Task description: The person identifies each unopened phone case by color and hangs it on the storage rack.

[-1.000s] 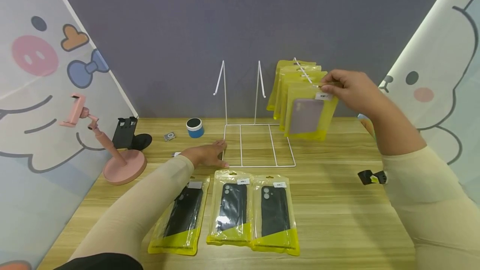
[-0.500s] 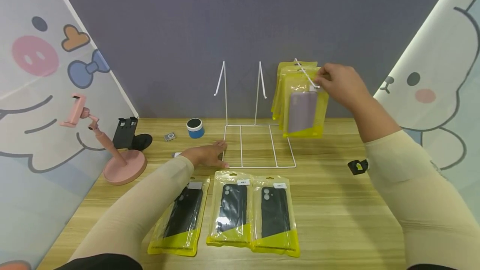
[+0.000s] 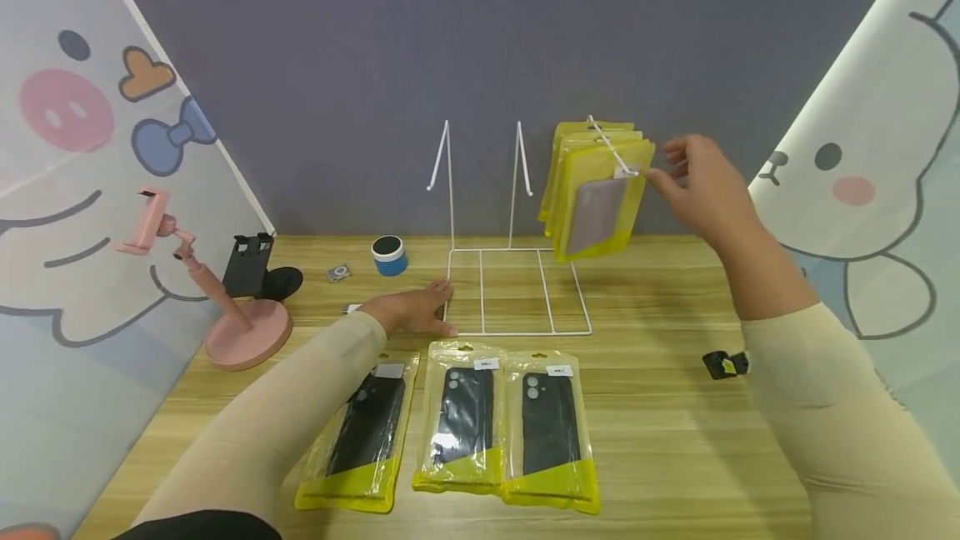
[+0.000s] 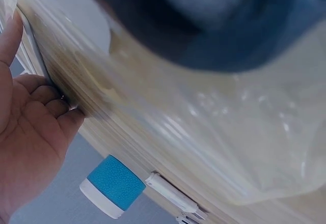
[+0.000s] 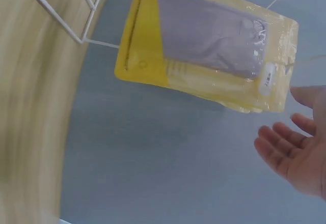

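Your right hand (image 3: 701,186) is hovering just to the right of the front hanging phone-case pack (image 3: 596,211), with its fingers (image 5: 277,145) spread and relaxed, holding nothing. In the right wrist view there is a clear gap between your fingertips and the pack's top edge, so you are touching neither the pack nor the hook. That pack, yellow-edged with a pale mauve case inside, is hanging tilted from the right-hand hook (image 3: 611,148) of the white wire rack (image 3: 517,290), in front of a stack of similar yellow packs (image 3: 577,136) on the same hook.

Your left hand (image 3: 416,311) is lying flat on the wooden table (image 3: 675,423), palm down and fingers straight, at the front left corner of the rack's base. Its fingertips are sitting right against the base wire, gripping nothing. In the left wrist view the fingers (image 4: 48,96) are showing loosely bent beside the table's edge; that picture is too blurred to tell more.

Three packs with dark cases (image 3: 468,423) are lying side by side on the table just in front of the rack. A small blue speaker (image 3: 390,255) is standing behind your left hand, and a pink phone stand (image 3: 225,307) and a black holder (image 3: 255,267) are sitting further left.
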The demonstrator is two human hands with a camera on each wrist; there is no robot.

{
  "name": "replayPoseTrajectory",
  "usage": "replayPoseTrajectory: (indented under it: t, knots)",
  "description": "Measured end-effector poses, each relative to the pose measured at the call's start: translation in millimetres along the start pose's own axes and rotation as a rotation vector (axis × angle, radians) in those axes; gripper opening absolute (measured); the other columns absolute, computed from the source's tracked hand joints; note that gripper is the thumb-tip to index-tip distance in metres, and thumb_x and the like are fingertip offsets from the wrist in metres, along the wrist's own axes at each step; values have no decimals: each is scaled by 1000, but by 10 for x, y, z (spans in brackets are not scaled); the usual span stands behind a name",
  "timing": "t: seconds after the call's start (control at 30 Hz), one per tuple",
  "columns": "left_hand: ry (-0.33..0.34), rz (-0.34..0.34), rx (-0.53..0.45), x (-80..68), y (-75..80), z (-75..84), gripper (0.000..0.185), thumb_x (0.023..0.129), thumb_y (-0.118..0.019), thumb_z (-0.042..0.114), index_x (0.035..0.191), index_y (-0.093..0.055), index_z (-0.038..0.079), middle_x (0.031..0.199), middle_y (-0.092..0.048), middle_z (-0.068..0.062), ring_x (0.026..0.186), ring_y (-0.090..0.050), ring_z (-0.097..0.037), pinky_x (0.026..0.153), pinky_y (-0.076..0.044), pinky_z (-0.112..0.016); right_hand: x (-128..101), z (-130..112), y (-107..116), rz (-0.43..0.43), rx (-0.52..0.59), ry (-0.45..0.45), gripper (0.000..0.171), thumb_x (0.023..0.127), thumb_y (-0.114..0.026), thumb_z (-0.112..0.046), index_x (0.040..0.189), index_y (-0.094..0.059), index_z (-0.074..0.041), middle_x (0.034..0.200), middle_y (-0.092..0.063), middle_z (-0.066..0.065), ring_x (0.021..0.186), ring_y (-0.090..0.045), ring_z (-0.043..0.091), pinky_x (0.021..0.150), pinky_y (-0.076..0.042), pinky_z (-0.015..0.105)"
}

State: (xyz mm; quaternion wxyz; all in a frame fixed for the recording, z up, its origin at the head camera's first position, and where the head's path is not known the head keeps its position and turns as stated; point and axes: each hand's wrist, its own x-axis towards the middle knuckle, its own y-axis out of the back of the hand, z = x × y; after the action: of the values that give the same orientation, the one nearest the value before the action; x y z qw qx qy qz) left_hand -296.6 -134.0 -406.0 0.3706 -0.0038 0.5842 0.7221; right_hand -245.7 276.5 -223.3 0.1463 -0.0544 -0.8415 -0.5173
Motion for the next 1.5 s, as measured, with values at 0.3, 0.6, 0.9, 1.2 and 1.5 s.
replayPoseTrajectory:
  t: [0.3, 0.6, 0.9, 1.2, 1.5]
  knots:
    - [-4, 3, -26, -12, -42, -69, 101, 90, -61, 58, 159, -6, 10, 166, 4, -9, 153, 1, -27, 123, -11, -47, -484, 314, -813, -587, -74, 226, 50, 101, -52, -42, 133, -57, -3, 127, -64, 16, 115, -61, 36, 94, -48, 54]
    - [-13, 36, -21, -17, -11, -97, 99, 90, -61, 59, 159, -9, 12, 166, 2, -6, 153, -1, -24, 123, -12, -45, -518, 496, -1686, -686, -105, 218, 90, 96, -58, -49, 151, -22, 12, 155, -22, 35, 143, -21, 52, 116, -21, 61]
    - [-33, 78, -45, -44, 14, -69, 94, 92, -60, 57, 159, -12, 12, 166, -1, -8, 153, -5, -27, 122, -14, -48, -495, 555, -1867, -709, -241, 196, 90, 98, -50, -53, 153, -14, 9, 160, -11, 30, 147, -10, 49, 115, -21, 61]
    - [-288, 357, 97, -5, -91, 669, 33, 97, -63, 33, 120, -67, 9, 114, -71, -4, 104, -67, -20, 91, -53, -37, -497, 557, -1877, -721, -266, 197, 90, 99, -46, -54, 153, -13, 10, 160, -9, 31, 147, -8, 48, 116, -21, 61]
    - [-295, 253, 303, 12, -354, 1104, 24, 92, -70, 31, 111, -68, 16, 110, -71, 3, 99, -66, -13, 86, -55, -30, -491, 500, -1860, -729, -267, 186, 91, 98, -48, -54, 153, -13, 9, 160, -9, 29, 148, -8, 47, 117, -20, 59]
